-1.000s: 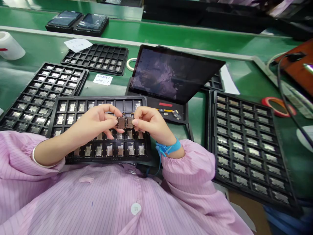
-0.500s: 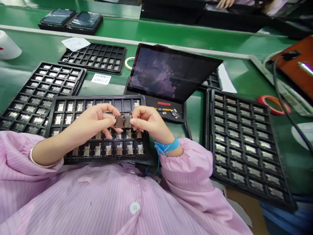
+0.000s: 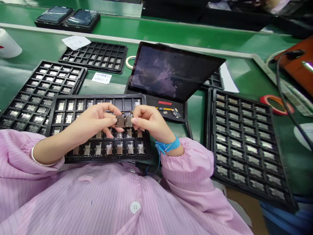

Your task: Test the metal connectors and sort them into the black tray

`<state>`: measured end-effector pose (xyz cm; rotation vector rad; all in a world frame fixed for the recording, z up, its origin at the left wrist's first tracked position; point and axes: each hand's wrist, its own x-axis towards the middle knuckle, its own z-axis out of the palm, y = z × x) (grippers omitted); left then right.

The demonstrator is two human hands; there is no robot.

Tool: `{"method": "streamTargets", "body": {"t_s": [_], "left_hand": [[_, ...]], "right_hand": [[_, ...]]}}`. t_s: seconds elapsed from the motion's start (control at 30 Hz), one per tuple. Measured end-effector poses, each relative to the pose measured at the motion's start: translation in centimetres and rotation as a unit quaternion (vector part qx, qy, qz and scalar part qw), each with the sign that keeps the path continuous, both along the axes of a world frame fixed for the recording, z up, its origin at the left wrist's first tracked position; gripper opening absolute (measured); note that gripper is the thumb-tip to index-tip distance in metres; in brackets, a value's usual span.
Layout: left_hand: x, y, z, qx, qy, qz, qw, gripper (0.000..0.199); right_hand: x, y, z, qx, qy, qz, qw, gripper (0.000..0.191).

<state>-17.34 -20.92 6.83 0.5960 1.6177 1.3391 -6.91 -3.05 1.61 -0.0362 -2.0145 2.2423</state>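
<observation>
Between finger and thumb, my left hand (image 3: 104, 120) pinches a small brownish-silver circuit board (image 3: 120, 121). Its other fingers are spread loosely beneath. My right hand (image 3: 151, 124), with a blue wrist strap (image 3: 167, 146), is closed on a similar small circuit board (image 3: 128, 121). The two boards are held side by side; whether they touch or are joined, I cannot tell. Both hands are above a black compartment tray (image 3: 102, 158) that holds many such boards. Some of its pockets near the top right are bare, and my hands and forearms cover part of it.
More filled trays (image 3: 281, 156) lie at the right and left. Behind the hands stands a tilted dark screen (image 3: 176, 71) on a black tray with small flex parts. A part-filled tray (image 3: 117, 70), a handwritten label (image 3: 102, 78), cream tape (image 3: 130, 62) and red tape (image 3: 276, 104) are around.
The view has shifted slightly. Both hands keep the same grip on the two boards. The co-worker's hand at the top right is no longer visible.
</observation>
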Motion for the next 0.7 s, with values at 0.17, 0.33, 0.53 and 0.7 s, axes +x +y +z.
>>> {"method": "streamTargets", "body": {"t_s": [0.17,0.33,0.53,0.7], "left_hand": [[0.03,-0.16,0.05,-0.001,-0.001,0.003,1.0,0.013],[0.13,-0.09,0.17,-0.005,0.003,0.011,1.0,0.014],[0.15,-0.07,0.11,-0.001,-0.001,0.01,1.0,0.014],[0.05,-0.04,-0.06,0.001,0.001,0.008,1.0,0.013]], "right_hand": [[-0.08,0.1,-0.19,-0.007,0.01,0.008,1.0,0.028],[-0.13,0.18,-0.2,0.003,0.006,0.009,1.0,0.029],[-0.11,0.21,-0.09,0.007,0.008,0.01,1.0,0.029],[-0.07,0.12,0.05,0.01,0.006,0.005,1.0,0.031]]}}
